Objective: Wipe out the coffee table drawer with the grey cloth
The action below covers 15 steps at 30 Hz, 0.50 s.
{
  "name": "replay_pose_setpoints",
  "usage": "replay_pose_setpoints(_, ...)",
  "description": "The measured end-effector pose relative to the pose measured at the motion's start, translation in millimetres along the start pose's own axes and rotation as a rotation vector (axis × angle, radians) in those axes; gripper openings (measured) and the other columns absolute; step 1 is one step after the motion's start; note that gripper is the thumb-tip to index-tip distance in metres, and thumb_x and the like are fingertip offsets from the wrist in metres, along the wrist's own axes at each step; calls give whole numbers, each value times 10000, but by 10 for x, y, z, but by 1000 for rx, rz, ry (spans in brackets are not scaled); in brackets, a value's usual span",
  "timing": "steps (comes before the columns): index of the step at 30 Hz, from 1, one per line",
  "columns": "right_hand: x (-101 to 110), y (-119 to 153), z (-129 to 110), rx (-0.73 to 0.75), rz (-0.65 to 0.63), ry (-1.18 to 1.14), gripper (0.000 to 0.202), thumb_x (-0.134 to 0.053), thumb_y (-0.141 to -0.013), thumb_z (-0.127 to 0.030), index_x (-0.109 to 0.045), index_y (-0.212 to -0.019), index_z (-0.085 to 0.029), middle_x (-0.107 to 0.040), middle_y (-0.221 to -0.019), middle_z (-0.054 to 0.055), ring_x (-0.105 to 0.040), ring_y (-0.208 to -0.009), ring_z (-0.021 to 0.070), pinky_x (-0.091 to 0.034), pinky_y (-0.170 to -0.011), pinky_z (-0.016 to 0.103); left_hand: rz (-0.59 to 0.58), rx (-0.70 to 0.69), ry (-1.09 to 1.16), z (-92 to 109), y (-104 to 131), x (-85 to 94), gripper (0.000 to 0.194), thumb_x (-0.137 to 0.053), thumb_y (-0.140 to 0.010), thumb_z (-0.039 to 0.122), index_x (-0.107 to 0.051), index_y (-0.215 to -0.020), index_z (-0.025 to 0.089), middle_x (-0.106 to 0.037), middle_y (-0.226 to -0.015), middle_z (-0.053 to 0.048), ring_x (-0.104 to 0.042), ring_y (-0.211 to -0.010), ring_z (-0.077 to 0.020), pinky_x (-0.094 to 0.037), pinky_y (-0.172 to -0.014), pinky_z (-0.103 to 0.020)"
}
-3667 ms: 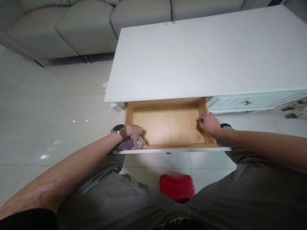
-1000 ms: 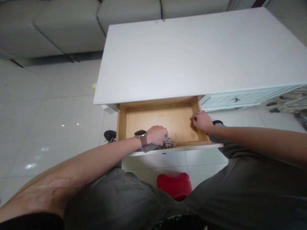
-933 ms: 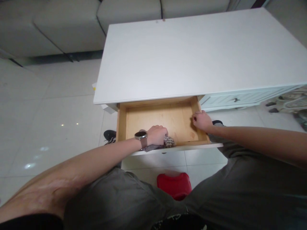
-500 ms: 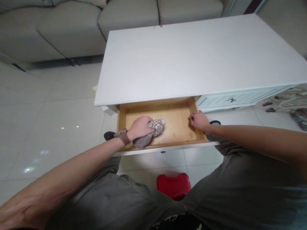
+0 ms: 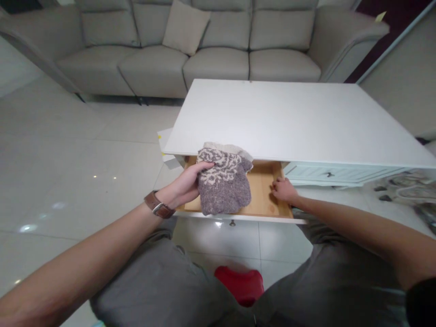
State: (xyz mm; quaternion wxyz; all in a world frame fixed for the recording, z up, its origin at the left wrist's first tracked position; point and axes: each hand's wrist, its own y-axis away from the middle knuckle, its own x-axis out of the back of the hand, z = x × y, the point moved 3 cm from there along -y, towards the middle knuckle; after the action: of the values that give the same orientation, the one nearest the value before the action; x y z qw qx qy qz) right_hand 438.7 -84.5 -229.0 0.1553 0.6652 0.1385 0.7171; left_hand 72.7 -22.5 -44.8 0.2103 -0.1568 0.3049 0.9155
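Observation:
My left hand (image 5: 189, 181), with a brown watch strap at the wrist, grips the left side of a knitted cloth piece (image 5: 226, 193). This piece is grey-brown with a cream pattern and a pale upper edge; its exact kind cannot be told. It hangs over the open wooden drawer (image 5: 264, 200), hiding much of the drawer's left and middle. My right hand (image 5: 285, 190) is closed over the drawer's right side wall, fingers curled inward.
The drawer belongs to a white coffee table (image 5: 289, 118). Behind it stands a grey sofa (image 5: 218, 66) with a cushion (image 5: 185, 27). A white box (image 5: 166, 141) is beside the table's left end. A red plastic object (image 5: 240, 284) lies on the floor between my legs.
My left hand has lifted the knitted piece out of the drawer, and it now hangs spread out rather than bunched. The right hand stays at the drawer's side. The view has tilted up.

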Motion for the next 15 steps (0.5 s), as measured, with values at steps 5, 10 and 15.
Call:
replay_pose_setpoints(5, 426, 239, -158, -83, -172, -53, 548, -603, -867, -420, -597, -1388, -250, -455, -1505, 153, -391, -1373, 423, -374, -1044, 611, -60, -48, -71, -156, -173, 118, 328, -772, -712, 300, -733, -995, 137, -787, -984, -94, -722, -916, -236, -556, -900, -366)
replay_pose_setpoints(10, 1295, 583, -661, 406, -8, -472, 987, -769, -756, -513, -329, -1602, -257, -341, -1611, 144, -384, -1452, 357, -307, -1205, 529, -155, -92, -325, -249, -178, 129, 370, -753, -668, 292, -732, -1005, 141, -787, -965, -66, -705, -930, -241, -525, -917, -369)
replay_pose_setpoints(15, 1584, 686, -1319, 597, -53, -941, 1099, -888, -659, -536, -370, -1581, -235, -461, -1566, 132, -493, -1389, 307, -381, -1188, 473, -286, -113, -599, -213, -53, 25, 380, -695, -721, 306, -742, -1071, 168, -775, -1121, -41, -683, -1049, -248, -516, -967, -363)
